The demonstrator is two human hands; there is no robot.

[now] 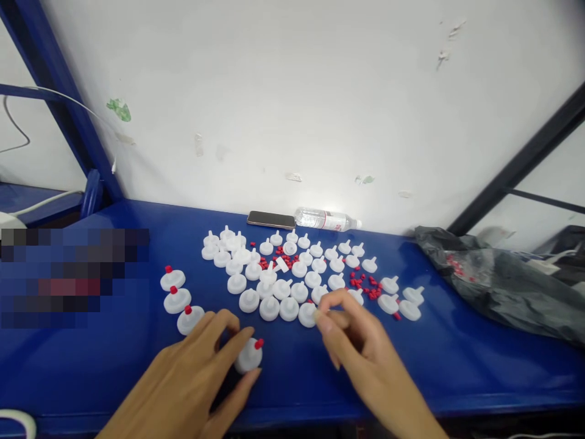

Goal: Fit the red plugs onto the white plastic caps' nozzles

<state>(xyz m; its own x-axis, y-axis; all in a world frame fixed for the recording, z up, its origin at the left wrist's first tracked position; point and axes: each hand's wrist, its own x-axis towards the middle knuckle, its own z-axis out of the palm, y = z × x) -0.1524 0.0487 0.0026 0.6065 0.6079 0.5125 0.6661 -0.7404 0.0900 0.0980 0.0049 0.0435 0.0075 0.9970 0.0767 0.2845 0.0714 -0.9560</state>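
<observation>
My left hand has its thumb and fingers around a white spouted cap with a red tip, low over the blue table. My right hand is closed in a pinch, thumb and index fingertips together; anything between them is too small to make out. Those fingertips are beside a white spouted cap at the front edge of a large group. Left of the group, white caps with red tips stand in a short row, one of them in its middle. Small red tips lie scattered among the plain white caps.
A phone and a clear plastic bottle lie at the back, by the wall. A dark plastic bag with red pieces in it lies on the right. Blue metal posts frame the table.
</observation>
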